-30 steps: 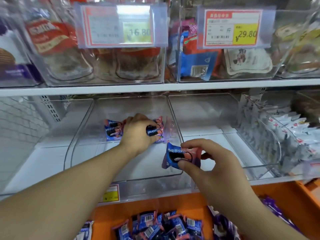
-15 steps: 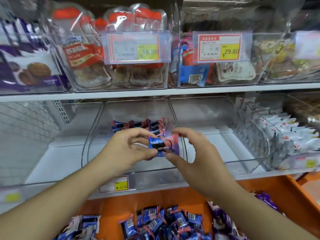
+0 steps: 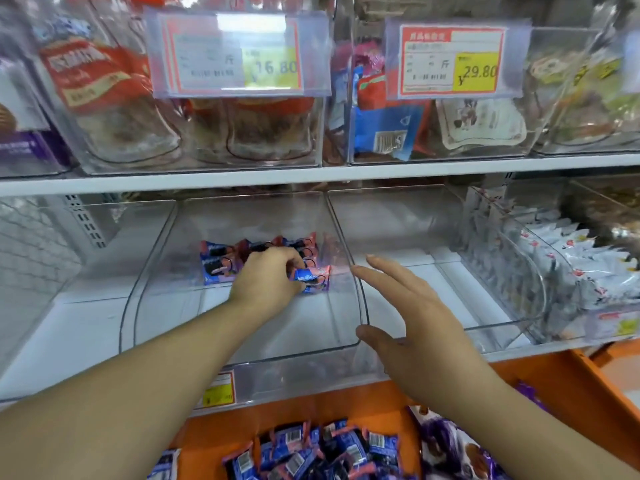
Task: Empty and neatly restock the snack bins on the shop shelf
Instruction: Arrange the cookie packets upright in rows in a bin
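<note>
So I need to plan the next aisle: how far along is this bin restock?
Early. Done: a short row of blue-pink packets sits at the back of the middle clear bin. In hand: the left hand sets another packet beside them; the right hand is open. Left: the pile in the orange crate and the empty neighbouring bin.

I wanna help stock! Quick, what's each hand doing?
Left hand: holding a blue-and-pink snack packet in the clear bin.
Right hand: open, holding nothing.

White shelf board (image 3: 311,174) over orange tray (image 3: 571,382).
</note>
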